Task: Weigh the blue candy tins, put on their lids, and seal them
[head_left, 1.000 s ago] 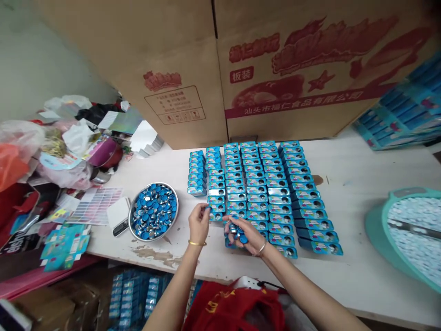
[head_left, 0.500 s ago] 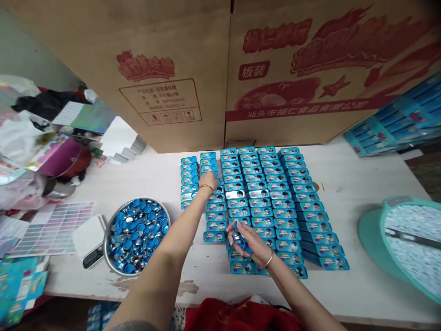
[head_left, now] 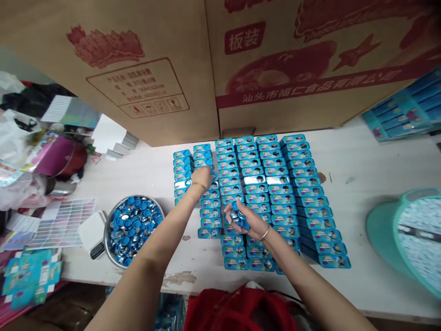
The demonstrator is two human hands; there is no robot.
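Note:
My left hand (head_left: pixel 203 176) is closed over the second row of narrow blue tins (head_left: pixel 210 212), fingertips down at a tin's top beside a blue cap. The fingertips are mostly hidden, so their grip is only partly visible. Cupped palm up above the middle rows, my right hand (head_left: pixel 253 222) holds several blue and silver caps (head_left: pixel 238 217). Blue round caps sit on the tops of the leftmost tins (head_left: pixel 182 162) and the far tins of the second row. Tins nearer me and to the right have round openings on top.
A metal pan (head_left: pixel 107 239) full of loose caps stands to the left. At the right is a teal tub (head_left: pixel 382 230) of pale small pieces. Large cardboard boxes (head_left: pixel 155 131) stand behind the rows. Printed sheets (head_left: pixel 65 225) and flattened cartons (head_left: pixel 32 276) lie at the left.
The camera view has shifted and tilted slightly. My left hand remains at the second row, a little farther along it. My right hand still cradles the caps.

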